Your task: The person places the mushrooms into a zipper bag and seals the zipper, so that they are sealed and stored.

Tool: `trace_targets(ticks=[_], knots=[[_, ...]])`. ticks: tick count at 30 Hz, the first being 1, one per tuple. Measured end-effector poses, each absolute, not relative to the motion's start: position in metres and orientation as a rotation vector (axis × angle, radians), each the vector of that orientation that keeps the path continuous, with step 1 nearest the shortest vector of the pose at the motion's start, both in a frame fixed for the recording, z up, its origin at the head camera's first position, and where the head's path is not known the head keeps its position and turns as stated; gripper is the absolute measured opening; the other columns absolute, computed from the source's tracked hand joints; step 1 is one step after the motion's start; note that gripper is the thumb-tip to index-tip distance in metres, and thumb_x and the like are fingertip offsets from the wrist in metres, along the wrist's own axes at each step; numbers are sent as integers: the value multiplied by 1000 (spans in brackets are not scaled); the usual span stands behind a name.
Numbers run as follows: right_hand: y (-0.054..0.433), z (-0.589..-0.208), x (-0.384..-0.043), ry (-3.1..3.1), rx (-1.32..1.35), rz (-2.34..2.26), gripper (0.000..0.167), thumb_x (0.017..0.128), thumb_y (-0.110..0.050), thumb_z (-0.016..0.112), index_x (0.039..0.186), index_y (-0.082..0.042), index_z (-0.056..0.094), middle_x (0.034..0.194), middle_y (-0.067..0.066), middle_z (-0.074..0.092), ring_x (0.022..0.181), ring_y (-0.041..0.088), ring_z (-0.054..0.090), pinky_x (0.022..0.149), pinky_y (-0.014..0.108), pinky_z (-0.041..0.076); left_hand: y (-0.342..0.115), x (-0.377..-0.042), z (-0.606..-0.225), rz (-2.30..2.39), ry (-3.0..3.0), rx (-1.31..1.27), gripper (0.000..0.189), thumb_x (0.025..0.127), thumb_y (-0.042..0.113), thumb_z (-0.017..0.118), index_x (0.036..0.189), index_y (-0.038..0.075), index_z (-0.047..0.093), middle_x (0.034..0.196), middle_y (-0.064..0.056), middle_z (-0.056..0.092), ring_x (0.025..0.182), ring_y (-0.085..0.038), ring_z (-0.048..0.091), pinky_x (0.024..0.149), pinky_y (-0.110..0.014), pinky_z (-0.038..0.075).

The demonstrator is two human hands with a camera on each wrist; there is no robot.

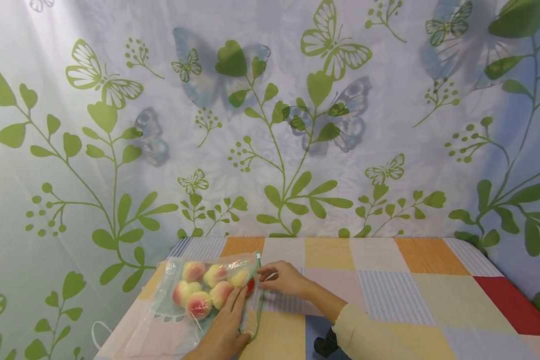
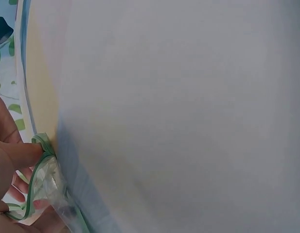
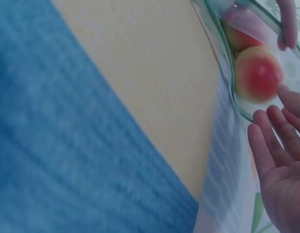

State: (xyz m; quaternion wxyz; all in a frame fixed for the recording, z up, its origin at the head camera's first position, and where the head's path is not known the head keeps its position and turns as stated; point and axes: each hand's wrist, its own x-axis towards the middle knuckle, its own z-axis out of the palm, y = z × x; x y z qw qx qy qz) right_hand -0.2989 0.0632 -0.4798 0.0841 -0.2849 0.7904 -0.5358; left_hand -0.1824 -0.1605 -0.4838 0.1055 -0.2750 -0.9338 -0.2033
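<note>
A clear zip bag with a green zip edge lies at the table's left side, holding several red-and-yellow peaches. My left hand lies over its mouth, holding the rim. In the left wrist view, the thumb presses on the green zip edge. At the right of the mouth is my right hand, its fingers loosely bent. The right wrist view shows that hand's palm with fingertips beside the opening, near a peach; nothing is held there.
A patchwork cloth covers the table. Behind it hangs a curtain printed with leaves and butterflies. A dark heart-shaped patch shows beside the right sleeve. A white cord loop hangs at the left edge.
</note>
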Motion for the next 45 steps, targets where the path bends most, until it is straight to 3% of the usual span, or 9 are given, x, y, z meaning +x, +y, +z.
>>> trace_targets(ticks=[7, 14, 17, 23, 29, 31, 38, 45], knots=[[75, -475, -300, 2375, -859, -1584, 38, 93, -5, 77, 129, 4, 67, 111, 12, 71, 104, 29, 71, 78, 35, 62, -161, -183, -482, -562, -2756, -843, 105, 75, 12, 92, 157, -9, 29, 159, -29, 32, 140, -46, 41, 106, -59, 45], [92, -471, -300, 2404, -860, -1567, 36, 95, -5, 75, 129, 6, 67, 112, 15, 70, 104, 28, 71, 81, 35, 62, -160, -185, -472, -455, -2795, -917, 107, 72, 9, 92, 159, -1, 31, 160, -26, 32, 120, -45, 59, 92, -54, 58], [99, -468, -299, 2415, -847, -1574, 35, 95, -4, 75, 127, 7, 67, 112, 17, 70, 102, 27, 72, 81, 35, 62, -158, -186, -468, -394, -2817, -936, 105, 71, 10, 91, 159, 1, 33, 158, -25, 38, 118, -46, 60, 90, -55, 58], [112, -464, -300, 2453, -849, -1556, 33, 94, -4, 76, 123, 8, 68, 108, 14, 71, 99, 27, 72, 81, 35, 61, -153, -189, -459, -213, -2846, -982, 96, 72, 19, 93, 155, 6, 44, 151, -17, 50, 130, -41, 54, 95, -54, 56], [117, -463, -301, 2452, -835, -1544, 32, 94, -5, 76, 122, 8, 68, 106, 10, 71, 95, 24, 72, 80, 32, 61, -152, -196, -451, -57, -2794, -1094, 84, 73, 28, 92, 145, 5, 55, 143, -15, 57, 125, -36, 57, 104, -50, 51], [116, -463, -302, 2458, -840, -1534, 32, 95, -6, 76, 122, 9, 68, 105, 10, 71, 93, 22, 72, 79, 32, 61, -152, -198, -449, -45, -2796, -1104, 82, 73, 31, 92, 143, 6, 57, 141, -15, 59, 122, -36, 59, 102, -52, 52], [103, -467, -308, 2474, -673, -1503, 35, 100, -21, 70, 123, 6, 69, 104, 7, 72, 90, 21, 71, 72, 33, 62, -155, -201, -441, -104, -2792, -1135, 77, 78, 37, 88, 143, 8, 59, 141, -14, 59, 127, -34, 57, 102, -52, 52], [85, -471, -316, 2382, -443, -1605, 52, 104, -42, 63, 120, 7, 70, 100, 12, 73, 90, 24, 72, 76, 35, 63, -161, -207, -429, -351, -2775, -1130, 68, 86, 39, 84, 141, 6, 61, 143, -15, 58, 126, -33, 58, 95, -49, 57]])
